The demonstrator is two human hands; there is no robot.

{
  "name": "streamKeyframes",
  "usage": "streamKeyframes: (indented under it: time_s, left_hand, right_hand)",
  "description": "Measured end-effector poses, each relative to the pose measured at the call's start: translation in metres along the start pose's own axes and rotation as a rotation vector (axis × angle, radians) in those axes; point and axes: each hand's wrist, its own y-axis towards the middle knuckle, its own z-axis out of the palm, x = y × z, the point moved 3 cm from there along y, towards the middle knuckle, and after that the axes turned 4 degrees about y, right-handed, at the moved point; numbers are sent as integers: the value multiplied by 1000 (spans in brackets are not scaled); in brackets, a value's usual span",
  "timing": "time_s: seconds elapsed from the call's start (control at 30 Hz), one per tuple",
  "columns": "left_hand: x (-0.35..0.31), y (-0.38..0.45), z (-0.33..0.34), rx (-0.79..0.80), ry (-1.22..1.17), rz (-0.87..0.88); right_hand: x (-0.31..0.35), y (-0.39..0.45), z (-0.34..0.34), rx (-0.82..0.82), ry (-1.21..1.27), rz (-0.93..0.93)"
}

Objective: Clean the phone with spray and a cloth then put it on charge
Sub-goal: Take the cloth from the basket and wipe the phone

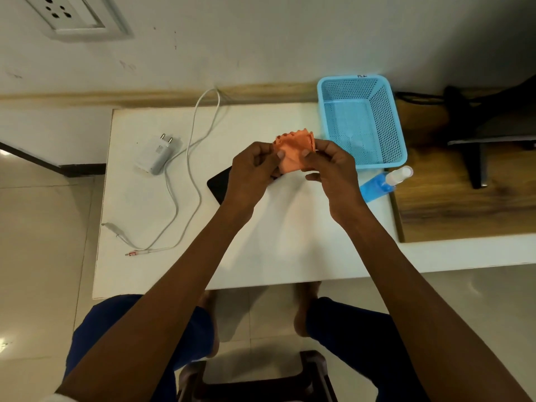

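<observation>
Knees in blue cloth (116,329) and a dark stool (261,378) sit closest to the lens, forearms reaching out over the white table (290,250).

Left hand (252,172) and right hand (330,172) both pinch the orange cloth (293,158), thumbs on the near face, curled fingers behind. Cloth bunched between them, scalloped edge showing above the fingertips, held up off the table.

Phone (219,184): dark slab flat on the table, just below and behind the left-hand fingers. Only one corner shows; the rest is hidden by that hand.

Spray bottle (383,184), blue liquid, clear cap, lies on its side out past the right-hand fingers, at the table's right edge.

Risks, as judgement:
- Bottle lying at the edge could roll off if the right wrist nudges it.
- Cloth looks crumpled; wiping with a wad may smear rather than clean.
- Spraying too much straight onto the phone could wet its port before charging.

Around: blue mesh basket (362,123) beyond the right fingers. White charger plug (156,158) and looping cable (185,181) left of the left fingers, cable ends near the table's left edge. Wall socket (69,15) high up, far left, well apart from the plug.
</observation>
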Motion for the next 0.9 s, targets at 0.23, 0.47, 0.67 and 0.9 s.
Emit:
streamKeyframes:
  time_s: [0.23, 0.47, 0.67, 0.9]
  left_hand:
    - [-11, 5, 25, 20, -42, 54]
    - [-13, -1, 71, 19, -82, 98]
    - [-1, -1, 89, 93, 247, 152]
    - [7, 2, 92, 116, 363, 138]
  right_hand:
    - [40, -4, -19, -104, -283, -201]
    - [124, 4, -78, -174, -539, -299]
    - [125, 59, -115, -69, -684, 11]
    - [81, 95, -114, 104, -846, 216]
